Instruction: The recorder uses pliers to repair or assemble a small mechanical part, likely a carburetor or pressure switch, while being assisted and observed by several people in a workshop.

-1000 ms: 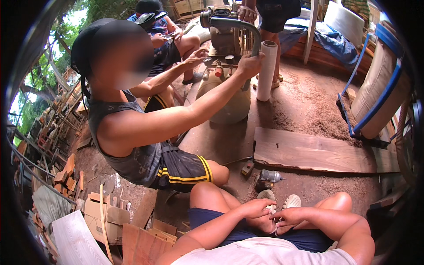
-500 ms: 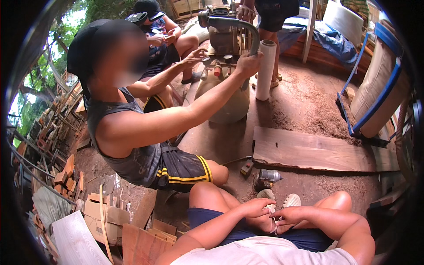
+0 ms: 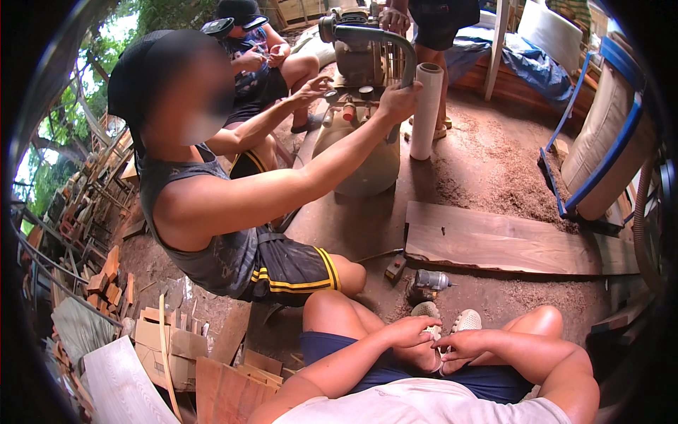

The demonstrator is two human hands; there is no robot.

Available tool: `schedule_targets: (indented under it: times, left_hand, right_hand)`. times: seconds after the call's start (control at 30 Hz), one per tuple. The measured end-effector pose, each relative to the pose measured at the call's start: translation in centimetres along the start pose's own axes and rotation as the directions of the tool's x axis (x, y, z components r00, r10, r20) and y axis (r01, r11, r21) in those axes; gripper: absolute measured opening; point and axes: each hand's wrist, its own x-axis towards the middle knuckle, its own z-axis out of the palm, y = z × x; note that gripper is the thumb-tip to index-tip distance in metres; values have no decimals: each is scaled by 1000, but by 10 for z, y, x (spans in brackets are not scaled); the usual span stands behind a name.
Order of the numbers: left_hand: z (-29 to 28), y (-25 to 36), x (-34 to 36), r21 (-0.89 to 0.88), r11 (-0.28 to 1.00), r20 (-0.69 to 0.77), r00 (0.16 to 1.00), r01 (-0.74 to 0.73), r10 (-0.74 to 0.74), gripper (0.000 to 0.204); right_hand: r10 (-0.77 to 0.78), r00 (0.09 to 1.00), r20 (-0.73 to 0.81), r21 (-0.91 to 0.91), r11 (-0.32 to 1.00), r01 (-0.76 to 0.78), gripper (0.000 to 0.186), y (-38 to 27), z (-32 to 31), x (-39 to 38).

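Note:
My left hand (image 3: 413, 332) rests over my crossed feet, its fingers stretched loosely toward the right and nothing seen in it. Beside it, my right hand (image 3: 460, 344) lies over the other foot with fingers extended leftward, also without any object visible. The fingertips of both come close together; whether they touch is hard to tell. Just beyond them are my pale, perforated clogs (image 3: 466, 321). A cordless drill (image 3: 429, 281) lies on the ground past the clogs, apart from both hands.
A co-worker's hand (image 3: 400, 101) holds the grey handle of a compressor (image 3: 360, 162). Next to it stands a roll of clear wrap (image 3: 425, 116). A wide wooden board (image 3: 501, 240) lies ahead right, by a blue-framed dust bag (image 3: 607, 141). Wood scraps (image 3: 106, 283) and a cardboard box (image 3: 166, 353) are left.
My hands stay in place. At the back left, a seated person's hands have shifted slightly apart. The co-worker at the compressor has barely moved.

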Motion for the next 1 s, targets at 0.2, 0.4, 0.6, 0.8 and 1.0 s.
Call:
schedule_targets:
  times: [0.2,0.4,0.6,0.8,1.0]
  left_hand:
    - [6,-8,2,-11,1000,-39,999,-19,19,48]
    - [-2,-1,3,5,1000,14,1000,-3,3,50]
    - [0,-5,1,5,1000,15,1000,-14,14,50]
    - [-4,1,-2,0,1000,19,1000,-8,8,49]
    - [14,13,3,-61,997,161,986,-42,51,43]
  right_hand:
    - [-14,1000,-7,-1,1000,14,51,3,0,0]
    - [12,1000,2,3,1000,-12,51,-6,-8,-5]
    - [3,1000,-4,-17,1000,-3,52,-8,-7,-4]
    - [23,1000,-6,-22,999,-23,51,-7,-4,-2]
    - [35,994,101,-107,994,-24,54,-21,-9,-1]
